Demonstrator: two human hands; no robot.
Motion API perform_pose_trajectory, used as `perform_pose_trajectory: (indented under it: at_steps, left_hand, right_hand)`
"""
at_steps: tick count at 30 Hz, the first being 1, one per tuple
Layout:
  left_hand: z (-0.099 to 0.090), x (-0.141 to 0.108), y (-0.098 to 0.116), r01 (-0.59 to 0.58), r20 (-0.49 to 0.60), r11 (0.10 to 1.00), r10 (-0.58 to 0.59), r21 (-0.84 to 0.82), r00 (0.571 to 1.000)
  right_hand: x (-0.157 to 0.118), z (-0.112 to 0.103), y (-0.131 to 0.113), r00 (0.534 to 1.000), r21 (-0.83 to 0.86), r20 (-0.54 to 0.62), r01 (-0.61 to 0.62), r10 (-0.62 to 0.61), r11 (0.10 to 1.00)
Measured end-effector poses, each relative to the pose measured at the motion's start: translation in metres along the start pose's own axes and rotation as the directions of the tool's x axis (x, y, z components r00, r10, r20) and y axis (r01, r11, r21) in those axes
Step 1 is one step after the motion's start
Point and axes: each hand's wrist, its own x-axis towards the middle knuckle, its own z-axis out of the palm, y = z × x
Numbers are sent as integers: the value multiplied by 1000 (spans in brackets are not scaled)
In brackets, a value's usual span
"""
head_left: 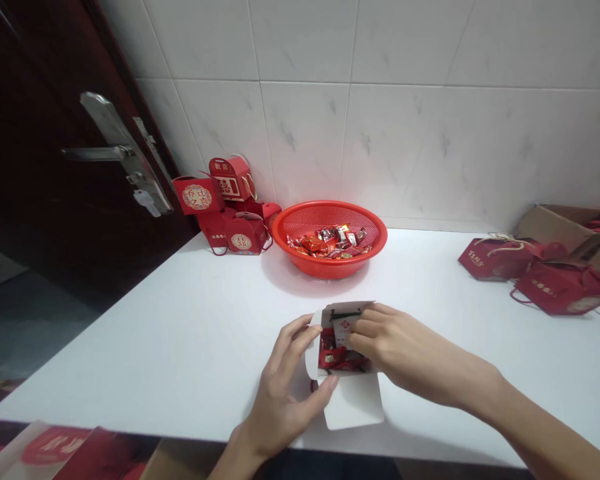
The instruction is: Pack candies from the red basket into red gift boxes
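An opened gift box with white inner flaps stands near the table's front edge. Red-wrapped candies and a small white packet with a red mark show inside it. My left hand grips the box's left side, thumb at the front and fingers at the left flap. My right hand reaches into the box from the right, its fingers bent against the white packet. Those fingertips are partly hidden by the box and the hand itself.
Behind the box is a red plastic basket of wrapped candies. Red gift boxes are stacked at the back left beside a dark door. More red boxes and a cardboard carton are at the right.
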Motion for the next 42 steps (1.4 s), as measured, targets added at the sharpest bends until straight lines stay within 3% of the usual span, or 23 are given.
perform_pose_trajectory:
  at_steps: [5,11,15,22,30,35,42]
  left_hand:
    - [2,1,2,-9,-7,1000,8,-5,1000]
    - [4,3,1,3,0,1000,-3,-15,1000]
    - [5,4,1,-2,4,1000,3,-14,1000]
    - [5,2,-6,30,-6,1000,-30,-5,1000]
    - [7,4,-9,24,11,1000,-24,-18,1000]
    - [9,3,-7,46,17,999,-46,-27,999]
    - [12,4,-8,55,16,998,-54,-33,998]
  right_hand:
    - [17,-12,-9,978,69,186,81,-92,994]
    - [48,-23,-10,890,66,457,-29,-4,997]
    - [63,-28,-15,826,-3,563,16,-12,1000]
    - [73,-16,-7,761,56,641,87,-103,995]
    - [73,-14,-14,786,-27,616,-54,59,998]
    - [72,-15,-9,762,-80,638,-78,111,994]
    - [70,-17,-1,755,3,655,-10,5,1000]
